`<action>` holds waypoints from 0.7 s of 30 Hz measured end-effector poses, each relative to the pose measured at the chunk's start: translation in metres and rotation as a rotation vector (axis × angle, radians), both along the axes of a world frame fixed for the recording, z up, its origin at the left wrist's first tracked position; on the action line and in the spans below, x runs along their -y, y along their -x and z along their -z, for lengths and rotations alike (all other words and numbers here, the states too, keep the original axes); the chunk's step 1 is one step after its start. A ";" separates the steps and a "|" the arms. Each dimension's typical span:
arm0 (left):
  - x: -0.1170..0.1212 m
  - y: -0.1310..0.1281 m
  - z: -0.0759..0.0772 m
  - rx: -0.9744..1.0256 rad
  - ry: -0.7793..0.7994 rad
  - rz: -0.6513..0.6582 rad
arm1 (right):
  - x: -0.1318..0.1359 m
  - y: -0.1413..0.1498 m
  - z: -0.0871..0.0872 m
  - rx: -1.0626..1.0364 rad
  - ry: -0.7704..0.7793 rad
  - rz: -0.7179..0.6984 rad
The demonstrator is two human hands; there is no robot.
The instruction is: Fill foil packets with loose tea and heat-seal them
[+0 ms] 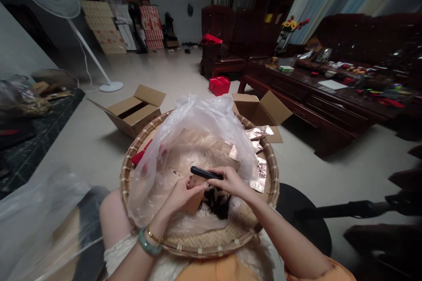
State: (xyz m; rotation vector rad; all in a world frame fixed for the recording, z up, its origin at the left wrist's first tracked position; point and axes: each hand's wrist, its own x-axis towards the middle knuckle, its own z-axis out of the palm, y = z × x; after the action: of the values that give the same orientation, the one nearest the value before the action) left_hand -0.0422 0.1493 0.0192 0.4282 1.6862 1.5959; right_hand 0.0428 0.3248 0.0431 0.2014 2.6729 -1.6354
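A round woven bamboo tray (201, 249) rests across my lap, with a clear plastic bag (211, 112) spread open in it. My left hand (180, 194) grips a small brownish foil packet (194, 202), held upright over the bag. In my right hand (231, 181) is a slim black stick-like tool (201, 171), lying across the packet's top edge. Its exact kind does not show. Below my right hand sits a heap of dark dried leaves (219, 207). Several printed foil packets (260, 175) lie along the tray's right side.
Open cardboard boxes stand beyond the tray, one box (132, 112) left and another box (263, 107) right. A red box (219, 85) is on the floor between them. At right is a dark wooden table (313, 96); a white fan (111, 86) stands left.
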 end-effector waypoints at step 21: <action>-0.009 0.002 0.003 -0.082 0.001 -0.082 | 0.005 0.000 0.005 -0.030 -0.083 0.016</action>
State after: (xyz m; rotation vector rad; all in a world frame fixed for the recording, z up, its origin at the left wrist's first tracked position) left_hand -0.0443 0.1585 0.0166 0.4343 1.7864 1.6568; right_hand 0.0428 0.3193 0.0382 0.2002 2.7717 -1.5450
